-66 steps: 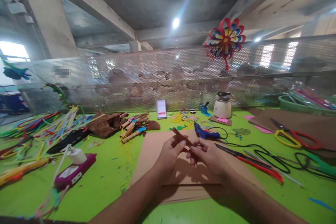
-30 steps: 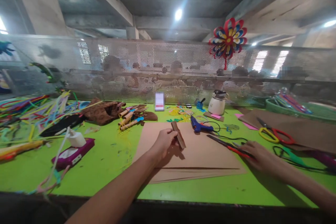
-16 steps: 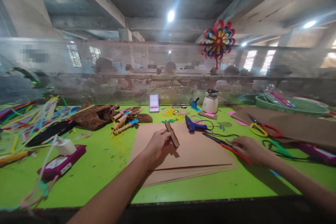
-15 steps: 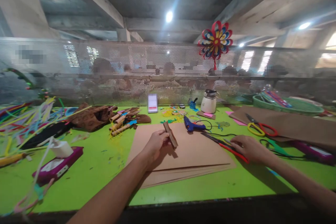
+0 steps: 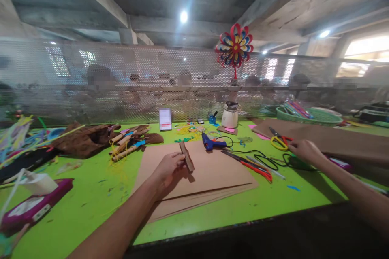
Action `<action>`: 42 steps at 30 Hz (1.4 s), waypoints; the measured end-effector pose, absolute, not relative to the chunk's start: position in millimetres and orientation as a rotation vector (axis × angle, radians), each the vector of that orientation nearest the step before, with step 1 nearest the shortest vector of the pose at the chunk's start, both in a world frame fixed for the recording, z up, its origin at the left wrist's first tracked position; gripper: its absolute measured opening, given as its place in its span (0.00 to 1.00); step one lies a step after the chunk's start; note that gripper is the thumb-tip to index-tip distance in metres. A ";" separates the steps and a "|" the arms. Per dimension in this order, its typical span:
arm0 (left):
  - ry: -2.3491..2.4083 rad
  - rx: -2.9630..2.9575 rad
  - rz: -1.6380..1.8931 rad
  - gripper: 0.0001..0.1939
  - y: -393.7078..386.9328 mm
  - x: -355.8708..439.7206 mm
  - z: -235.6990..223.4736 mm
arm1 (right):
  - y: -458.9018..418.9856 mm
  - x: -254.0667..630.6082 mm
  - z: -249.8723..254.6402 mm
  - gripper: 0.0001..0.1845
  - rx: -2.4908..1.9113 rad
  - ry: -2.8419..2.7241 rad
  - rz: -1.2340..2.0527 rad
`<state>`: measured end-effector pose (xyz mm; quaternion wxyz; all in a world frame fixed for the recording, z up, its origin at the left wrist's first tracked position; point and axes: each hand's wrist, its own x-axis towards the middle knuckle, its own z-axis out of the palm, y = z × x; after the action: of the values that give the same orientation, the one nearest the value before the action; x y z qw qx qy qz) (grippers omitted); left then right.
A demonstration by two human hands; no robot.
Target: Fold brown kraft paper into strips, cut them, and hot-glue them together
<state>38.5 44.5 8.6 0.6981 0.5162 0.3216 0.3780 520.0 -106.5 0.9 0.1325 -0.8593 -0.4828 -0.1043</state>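
Note:
My left hand (image 5: 170, 168) pinches a folded strip of brown paper (image 5: 187, 158) and holds it upright over a stack of brown paper sheets (image 5: 212, 178). My right hand (image 5: 305, 151) is at the right, its bent fingers closed at the red handle loop of the scissors (image 5: 278, 141), covering part of that loop. The scissors' other loop is yellow, and their blades point away to the left. Between my hands lie a blue glue gun (image 5: 211, 142) and a long red-handled tool (image 5: 258, 170), probably another pair of scissors.
Brown rolled pieces (image 5: 124, 141) with yellow thread lie at the left. A phone (image 5: 165, 119) and a white jug (image 5: 230, 115) stand near the mesh partition (image 5: 136, 60). A purple power strip (image 5: 39, 206) sits front left; a green basket (image 5: 325, 117) is back right. Black cord crosses the table.
My right hand has moved away from the long red-handled tool, right and farther back, to the red-and-yellow scissors. My left hand still holds the folded strip. The view has turned to the right.

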 end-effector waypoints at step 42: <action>0.669 1.125 0.807 0.09 48.8 37.6 0.5 | -83.8 514.4 35.5 0.25 -2.472 -1.088 -0.313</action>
<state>37.6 48.8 0.5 0.7187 0.5088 0.3023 0.3650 514.4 -83.8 35.5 0.2098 -0.8890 -0.3912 -0.1126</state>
